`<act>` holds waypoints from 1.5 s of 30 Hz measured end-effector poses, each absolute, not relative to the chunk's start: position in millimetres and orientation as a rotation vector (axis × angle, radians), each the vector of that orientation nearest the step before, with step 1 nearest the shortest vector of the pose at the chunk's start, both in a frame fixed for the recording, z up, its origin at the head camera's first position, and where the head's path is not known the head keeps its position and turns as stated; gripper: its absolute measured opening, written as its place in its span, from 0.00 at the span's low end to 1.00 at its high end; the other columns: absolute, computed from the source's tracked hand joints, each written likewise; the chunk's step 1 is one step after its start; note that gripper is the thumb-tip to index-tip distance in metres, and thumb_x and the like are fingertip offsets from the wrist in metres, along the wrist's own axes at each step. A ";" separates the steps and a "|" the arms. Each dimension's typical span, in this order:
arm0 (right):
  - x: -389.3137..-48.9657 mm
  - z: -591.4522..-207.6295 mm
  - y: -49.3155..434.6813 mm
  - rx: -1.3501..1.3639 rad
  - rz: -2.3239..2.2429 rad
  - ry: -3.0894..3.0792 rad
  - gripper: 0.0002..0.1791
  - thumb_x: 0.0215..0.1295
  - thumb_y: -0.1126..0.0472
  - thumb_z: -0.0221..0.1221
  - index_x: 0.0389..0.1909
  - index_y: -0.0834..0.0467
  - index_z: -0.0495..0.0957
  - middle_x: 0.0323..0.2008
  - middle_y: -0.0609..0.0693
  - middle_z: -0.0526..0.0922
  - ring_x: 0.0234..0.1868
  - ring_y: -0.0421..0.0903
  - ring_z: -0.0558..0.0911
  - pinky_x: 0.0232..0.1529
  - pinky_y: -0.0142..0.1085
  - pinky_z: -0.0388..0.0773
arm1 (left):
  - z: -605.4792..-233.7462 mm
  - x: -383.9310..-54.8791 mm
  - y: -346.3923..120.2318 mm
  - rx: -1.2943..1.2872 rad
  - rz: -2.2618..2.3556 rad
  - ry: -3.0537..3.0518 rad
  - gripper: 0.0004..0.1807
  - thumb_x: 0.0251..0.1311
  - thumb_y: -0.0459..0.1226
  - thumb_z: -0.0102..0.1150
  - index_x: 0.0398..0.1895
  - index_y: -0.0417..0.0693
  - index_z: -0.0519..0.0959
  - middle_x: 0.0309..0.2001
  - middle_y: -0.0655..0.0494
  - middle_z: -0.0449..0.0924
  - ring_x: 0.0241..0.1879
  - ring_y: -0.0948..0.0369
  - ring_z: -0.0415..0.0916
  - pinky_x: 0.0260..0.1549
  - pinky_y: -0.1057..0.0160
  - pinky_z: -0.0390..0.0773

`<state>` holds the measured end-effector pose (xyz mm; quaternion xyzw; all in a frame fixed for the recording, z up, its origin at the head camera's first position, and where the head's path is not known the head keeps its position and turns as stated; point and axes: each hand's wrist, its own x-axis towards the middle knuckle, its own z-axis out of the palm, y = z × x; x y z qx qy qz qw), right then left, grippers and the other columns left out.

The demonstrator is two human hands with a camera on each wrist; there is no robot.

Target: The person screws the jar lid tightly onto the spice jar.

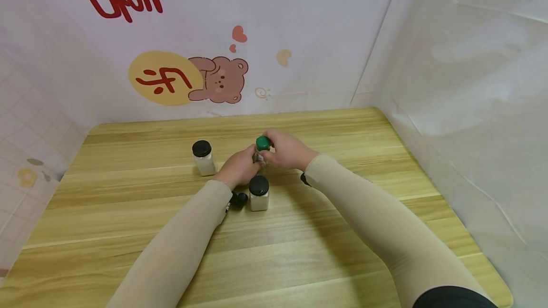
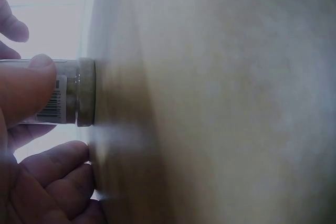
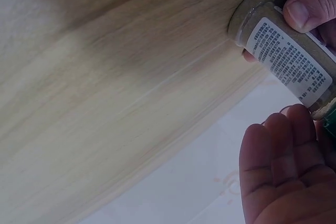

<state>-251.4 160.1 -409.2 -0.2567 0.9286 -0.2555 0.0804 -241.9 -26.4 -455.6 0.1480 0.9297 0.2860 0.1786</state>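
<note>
A clear spice jar (image 1: 259,157) with a green cap (image 1: 263,143) stands upright near the middle of the table. My left hand (image 1: 237,168) grips its body, with the thumb laid across the side beside a barcode label (image 2: 52,103) in the left wrist view. My right hand (image 1: 288,149) pinches the green cap between thumb and fingers. In the right wrist view the jar shows brownish powder behind a white printed label (image 3: 289,59); only a sliver of the cap appears at that view's edge.
A square jar with a black lid (image 1: 201,148) stands left of my left hand. Another black-lidded jar (image 1: 259,201) stands just in front of both hands, close to the left wrist. The wooden table (image 1: 299,260) meets a printed white wall sheet (image 1: 325,51) at the back.
</note>
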 end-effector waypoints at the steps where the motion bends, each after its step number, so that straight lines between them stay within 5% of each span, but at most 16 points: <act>1: -251.5 -409.4 160.1 -0.760 -0.754 2.780 0.15 0.76 0.55 0.63 0.54 0.59 0.75 0.44 0.49 0.82 0.45 0.46 0.82 0.51 0.42 0.82 | -455.8 -242.2 -26.4 0.419 0.808 2.632 0.20 0.80 0.52 0.52 0.67 0.59 0.68 0.66 0.48 0.79 0.64 0.47 0.79 0.64 0.42 0.77; 11: -251.3 -408.6 160.3 -0.732 -0.767 2.766 0.21 0.74 0.54 0.64 0.61 0.60 0.74 0.51 0.52 0.84 0.54 0.50 0.85 0.60 0.45 0.82 | -455.1 -242.0 -26.9 0.429 0.805 2.625 0.22 0.80 0.52 0.52 0.70 0.59 0.67 0.69 0.47 0.77 0.69 0.45 0.76 0.67 0.39 0.75; 21: -252.1 -410.7 161.3 -0.740 -0.755 2.773 0.15 0.75 0.54 0.63 0.53 0.59 0.75 0.44 0.50 0.83 0.45 0.47 0.82 0.52 0.43 0.82 | -453.7 -241.5 -26.2 0.422 0.799 2.625 0.20 0.80 0.52 0.52 0.66 0.59 0.68 0.65 0.48 0.80 0.63 0.47 0.79 0.63 0.43 0.77; 28: -251.8 -409.5 161.1 -0.719 -0.768 2.764 0.24 0.75 0.53 0.63 0.64 0.61 0.72 0.53 0.53 0.84 0.54 0.50 0.85 0.59 0.45 0.82 | -453.6 -241.8 -26.4 0.412 0.797 2.617 0.22 0.80 0.53 0.52 0.70 0.60 0.67 0.70 0.47 0.77 0.70 0.45 0.75 0.67 0.40 0.75; 38: -251.2 -408.9 160.4 -0.714 -0.761 2.767 0.14 0.76 0.54 0.62 0.52 0.58 0.75 0.41 0.49 0.82 0.41 0.46 0.80 0.47 0.40 0.79 | -454.7 -242.6 -26.8 0.412 0.800 2.619 0.22 0.80 0.53 0.52 0.69 0.60 0.67 0.69 0.47 0.77 0.69 0.46 0.76 0.67 0.40 0.75; 45: -250.9 -408.2 159.7 -0.688 -0.798 2.744 0.27 0.73 0.55 0.64 0.66 0.62 0.72 0.54 0.54 0.84 0.57 0.53 0.85 0.61 0.46 0.82 | -454.4 -242.4 -27.3 0.424 0.793 2.612 0.26 0.80 0.54 0.51 0.74 0.59 0.64 0.72 0.45 0.75 0.71 0.44 0.74 0.69 0.39 0.73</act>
